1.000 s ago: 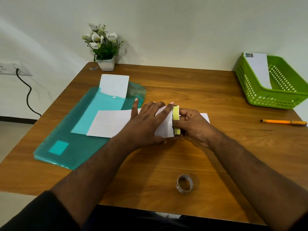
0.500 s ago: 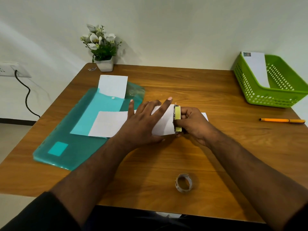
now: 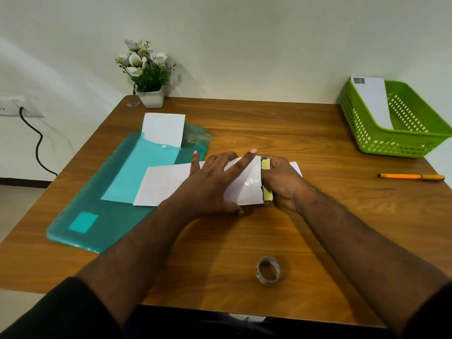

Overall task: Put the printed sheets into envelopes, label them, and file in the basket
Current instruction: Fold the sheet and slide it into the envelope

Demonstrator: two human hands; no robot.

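The left hand [image 3: 215, 184] lies flat with straight fingers on the white envelope [image 3: 171, 182], which sits on the table [image 3: 281, 231] partly over a teal folder [image 3: 127, 182]. The right hand [image 3: 281, 182] grips a yellow stick [image 3: 267, 179] and has slid it down the envelope's edge since a moment ago. I think the flap is getting sealed. One envelope [image 3: 373, 101] already leans in the green basket [image 3: 401, 140].

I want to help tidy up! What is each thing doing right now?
Left hand: flat, pressing the envelope.
Right hand: gripping the envelope's end.
Envelope: lying on the table.
Green basket: holds one envelope.
Teal folder: flap open.
Pen: lying untouched.
Tape roll: untouched.
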